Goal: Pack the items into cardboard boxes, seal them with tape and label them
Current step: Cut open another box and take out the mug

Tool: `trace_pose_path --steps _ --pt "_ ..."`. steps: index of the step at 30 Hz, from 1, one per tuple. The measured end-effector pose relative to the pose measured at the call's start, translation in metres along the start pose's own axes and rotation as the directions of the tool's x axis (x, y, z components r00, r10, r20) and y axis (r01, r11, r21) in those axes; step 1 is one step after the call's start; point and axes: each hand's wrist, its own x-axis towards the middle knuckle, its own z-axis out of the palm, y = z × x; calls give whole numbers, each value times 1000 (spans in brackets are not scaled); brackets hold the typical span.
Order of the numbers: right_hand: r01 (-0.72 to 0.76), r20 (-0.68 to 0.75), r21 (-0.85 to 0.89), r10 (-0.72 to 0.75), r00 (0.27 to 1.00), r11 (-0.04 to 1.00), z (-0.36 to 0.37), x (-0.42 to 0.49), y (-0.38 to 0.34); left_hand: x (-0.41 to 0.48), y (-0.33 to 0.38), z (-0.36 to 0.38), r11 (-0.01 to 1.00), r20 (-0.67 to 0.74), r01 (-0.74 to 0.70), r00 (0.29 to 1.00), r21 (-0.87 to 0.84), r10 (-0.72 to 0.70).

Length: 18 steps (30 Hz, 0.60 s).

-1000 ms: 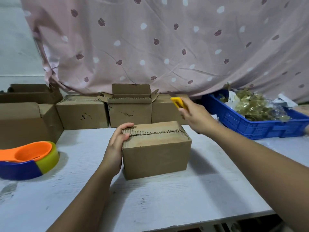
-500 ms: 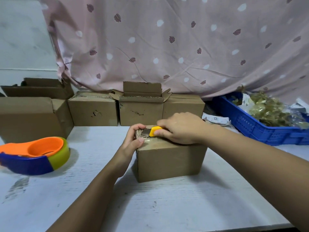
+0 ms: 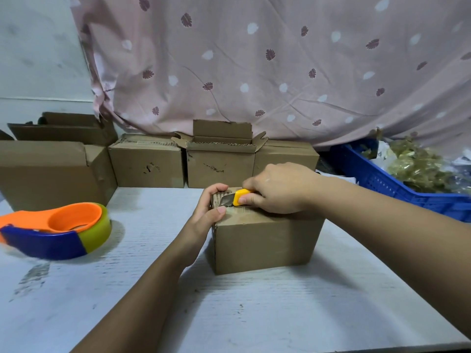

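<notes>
Head view: closed box (image 3: 262, 238) on table (image 3: 153, 289); left hand (image 3: 206, 212) curls round its top-left corner, right hand (image 3: 277, 189) grips yellow cutter (image 3: 240, 196), blade on box top. Blue crate (image 3: 382, 182) at right holds greenish packets (image 3: 418, 169).

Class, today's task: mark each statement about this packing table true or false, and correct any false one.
1. The right hand holds a yellow knife against the top of the near box. True.
2. The left hand holds the tape dispenser. False: it grips the near box's top corner, and the dispenser lies untouched on the table.
3. A blue crate stands at the right. True.
4. Every box in the back row is closed. False: the middle box has its flaps raised.
</notes>
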Motion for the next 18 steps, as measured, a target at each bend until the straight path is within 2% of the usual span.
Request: trace_pose_path --steps 10,18 --pt "-31 71 -98 38 997 995 -13 1 -3 -1 0 2 1000 -17 -7 1000 -22 6" --pt "-29 115 -61 36 993 998 -16 1 -4 -2 -1 3 1000 -27 -9 1000 -18 8"
